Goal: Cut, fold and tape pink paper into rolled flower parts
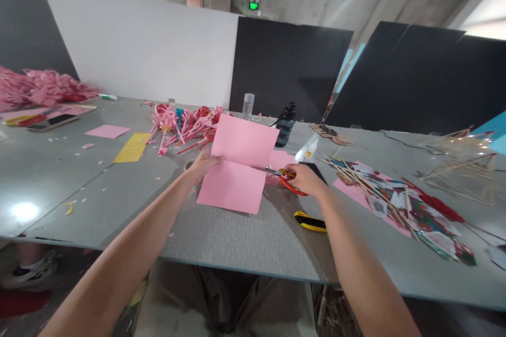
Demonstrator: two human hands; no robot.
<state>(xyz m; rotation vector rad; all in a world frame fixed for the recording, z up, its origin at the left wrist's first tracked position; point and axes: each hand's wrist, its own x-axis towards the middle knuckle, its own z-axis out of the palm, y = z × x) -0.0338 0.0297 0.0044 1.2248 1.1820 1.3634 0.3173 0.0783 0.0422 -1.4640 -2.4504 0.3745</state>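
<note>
My left hand pinches the left edge of a pink paper sheet, which has a crease across its middle and stands off the table. My right hand grips a pair of scissors with red and yellow handles. The scissor blades lie at the right end of the crease. Behind the blades, more pink paper rests on the table. A yellow and black utility knife lies just below my right hand. Partly behind that hand is a dark flat object.
Pink paper flowers are heaped beyond the sheet, left of a clear bottle and a dark water bottle. A glue bottle stands right of centre. Sticks and packets cover the right side. Yellow paper lies left.
</note>
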